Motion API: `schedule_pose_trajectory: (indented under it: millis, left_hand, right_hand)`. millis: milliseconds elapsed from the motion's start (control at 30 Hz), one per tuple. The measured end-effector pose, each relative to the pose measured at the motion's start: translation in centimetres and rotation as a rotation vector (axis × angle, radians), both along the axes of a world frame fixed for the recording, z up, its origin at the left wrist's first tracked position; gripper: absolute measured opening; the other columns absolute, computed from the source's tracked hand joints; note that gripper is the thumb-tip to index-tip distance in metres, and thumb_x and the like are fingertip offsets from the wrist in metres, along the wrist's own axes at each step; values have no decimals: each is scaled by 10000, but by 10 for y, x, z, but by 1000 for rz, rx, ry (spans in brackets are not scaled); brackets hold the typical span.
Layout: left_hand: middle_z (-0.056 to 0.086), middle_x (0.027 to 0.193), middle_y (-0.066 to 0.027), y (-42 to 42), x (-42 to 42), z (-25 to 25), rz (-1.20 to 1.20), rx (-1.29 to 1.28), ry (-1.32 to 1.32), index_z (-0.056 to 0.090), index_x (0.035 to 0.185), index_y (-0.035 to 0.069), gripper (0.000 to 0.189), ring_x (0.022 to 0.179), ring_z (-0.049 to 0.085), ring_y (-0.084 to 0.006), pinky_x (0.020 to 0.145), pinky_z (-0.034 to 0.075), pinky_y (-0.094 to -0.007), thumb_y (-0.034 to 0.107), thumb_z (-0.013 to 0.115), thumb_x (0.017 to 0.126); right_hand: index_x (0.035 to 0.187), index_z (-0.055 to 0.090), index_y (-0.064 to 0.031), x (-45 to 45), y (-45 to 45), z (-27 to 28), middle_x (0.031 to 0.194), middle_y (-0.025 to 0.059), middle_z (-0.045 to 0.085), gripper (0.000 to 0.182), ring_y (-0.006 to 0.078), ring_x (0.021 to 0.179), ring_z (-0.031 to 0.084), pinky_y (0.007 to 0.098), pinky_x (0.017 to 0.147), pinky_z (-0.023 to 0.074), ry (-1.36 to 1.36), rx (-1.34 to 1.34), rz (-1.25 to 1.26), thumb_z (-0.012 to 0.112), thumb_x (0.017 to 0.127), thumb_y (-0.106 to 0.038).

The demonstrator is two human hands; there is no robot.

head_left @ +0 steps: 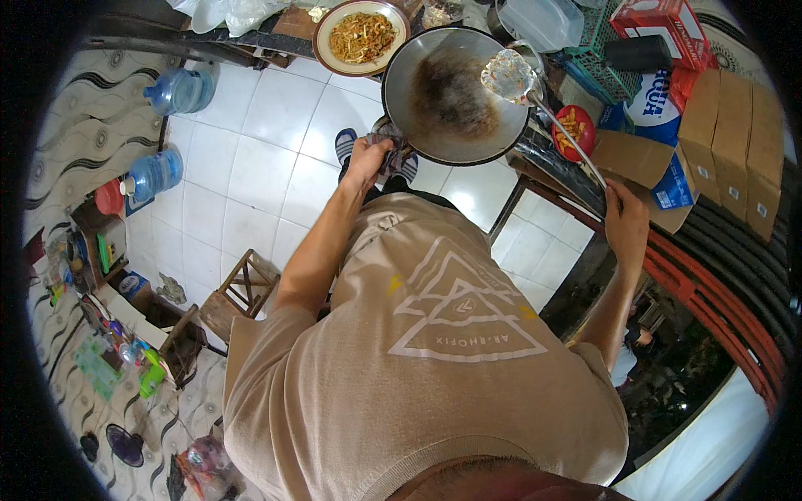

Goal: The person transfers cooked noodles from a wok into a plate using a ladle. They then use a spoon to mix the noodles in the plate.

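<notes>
My left hand [369, 160] grips a side handle of a large metal wok [420, 134] through a checked cloth [393, 150]. The wok's inside is browned at the middle and holds no food that I can see. In my right hand [626, 219] is the end of a long metal spatula [567, 131]. Its wide blade, smeared with food bits, is over the wok's right side. Left of the wok, a brown-rimmed plate [321, 37] carries fried noodles [362, 37]. To the right, beneath the spatula's shaft, a red bowl [586, 141] holds orange-yellow food pieces.
Cardboard boxes [730, 131], a green plastic basket [598, 69], a clear plastic container [545, 22] and a black cylinder [639, 53] crowd the right. Two blue water jugs [188, 92] [156, 172] and a wooden stool [229, 313] stand at the left. A person [630, 351] is partly visible at lower right.
</notes>
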State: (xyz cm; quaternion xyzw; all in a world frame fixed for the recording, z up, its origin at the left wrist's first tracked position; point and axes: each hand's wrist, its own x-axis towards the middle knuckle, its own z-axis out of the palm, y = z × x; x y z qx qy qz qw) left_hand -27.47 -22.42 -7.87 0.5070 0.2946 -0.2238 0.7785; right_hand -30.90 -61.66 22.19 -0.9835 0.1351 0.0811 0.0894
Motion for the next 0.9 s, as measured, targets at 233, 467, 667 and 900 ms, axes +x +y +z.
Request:
schedule_pose_trajectory:
  millis: [233, 467, 667, 900]
  left_hand:
    - [714, 894, -123, 20, -19, 55, 17, 36, -33, 672, 995, -77, 211, 720, 682, -201, 643, 562, -334, 0, 547, 844]
    - [703, 781, -78, 52, -54, 100, 164, 184, -48, 692, 822, -66, 121, 618, 633, -132, 579, 519, -289, -61, 571, 819]
    - [696, 774, -65, 84, -68, 140, 344, 207, -109, 690, 826, -64, 102, 605, 619, -120, 556, 499, -274, -59, 589, 822]
    - [695, 778, -50, 126, -73, 153, 415, 269, -167, 696, 843, -62, 93, 626, 629, -121, 581, 504, -273, -51, 610, 807]
  right_hand:
    - [1093, 741, -162, 13, 9, 31, 827, 178, 707, 197, 372, 793, 695, 474, 673, 537, -29, -280, 316, 626, 943, -218]
    - [1100, 721, -172, 59, 51, 66, 795, 151, 697, 217, 351, 749, 695, 442, 634, 544, 125, -487, 530, 646, 898, -205]
    - [1128, 721, -155, 93, 89, 88, 908, 114, 710, 209, 337, 777, 675, 442, 651, 518, -43, -406, 725, 607, 955, -186]
    - [1138, 713, -171, 124, 144, 88, 814, 105, 671, 212, 324, 706, 664, 442, 589, 511, -145, -518, 874, 606, 956, -194]
